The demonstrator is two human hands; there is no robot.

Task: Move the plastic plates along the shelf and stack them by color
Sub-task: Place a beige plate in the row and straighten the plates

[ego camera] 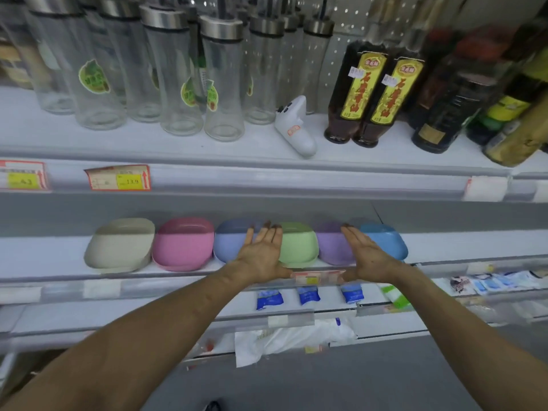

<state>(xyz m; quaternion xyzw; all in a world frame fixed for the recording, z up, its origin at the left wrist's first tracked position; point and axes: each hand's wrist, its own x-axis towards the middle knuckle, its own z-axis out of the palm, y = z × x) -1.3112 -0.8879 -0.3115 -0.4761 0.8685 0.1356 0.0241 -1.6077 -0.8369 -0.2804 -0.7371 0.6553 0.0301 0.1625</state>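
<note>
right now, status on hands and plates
Left hand open, right hand open, bracketing green plate and purple plate. Neither gripped. Blue plate close beside right hand.

**Q:** Fig. 1. What is worn on the left hand (262, 253) and the right hand (366, 256)?

**A:** Both are bare. Behind each wrist, the left forearm (148, 336) and right forearm (474, 321) are bare to the frame edge. Raised lines run along the left forearm behind the wrist.

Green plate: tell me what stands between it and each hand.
Left hand: nothing visible; its open palm is right beside the green plate. Right hand: the purple plate sits between it and the green one.
</note>
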